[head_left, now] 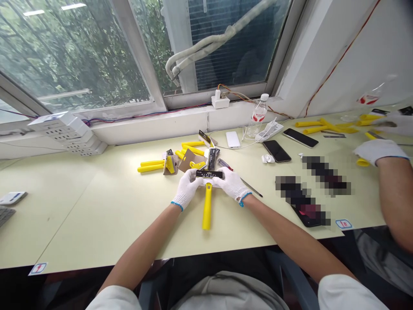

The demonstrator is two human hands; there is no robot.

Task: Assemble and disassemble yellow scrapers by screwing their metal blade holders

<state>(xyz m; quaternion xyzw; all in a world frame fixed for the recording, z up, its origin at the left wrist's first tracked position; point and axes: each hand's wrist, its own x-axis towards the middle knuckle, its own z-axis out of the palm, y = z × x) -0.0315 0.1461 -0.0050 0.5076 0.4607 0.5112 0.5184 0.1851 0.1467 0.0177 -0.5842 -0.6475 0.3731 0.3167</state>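
Observation:
Both my hands wear white knit gloves with blue cuffs. My left hand (188, 188) and my right hand (231, 185) grip the two ends of the head of a yellow-handled scraper (207, 209). A black printed label strip (209, 174) lies along that head, between my thumbs. The scraper's handle points toward me over the table. Just beyond my hands is a pile of yellow scrapers (193, 148) with black and brown card packaging. More yellow scrapers (151, 165) with card sleeves lie left of it. A screwdriver (226, 163) rests beside my right hand, partly hidden.
Phones (276, 151), a white power bank (232, 140), an earbud case (267, 159) and a water bottle (259, 115) stand to the right. White boxes (69, 131) are stacked by the window. At far right a co-worker's gloved hand (380, 151) is near yellow handles (335, 125).

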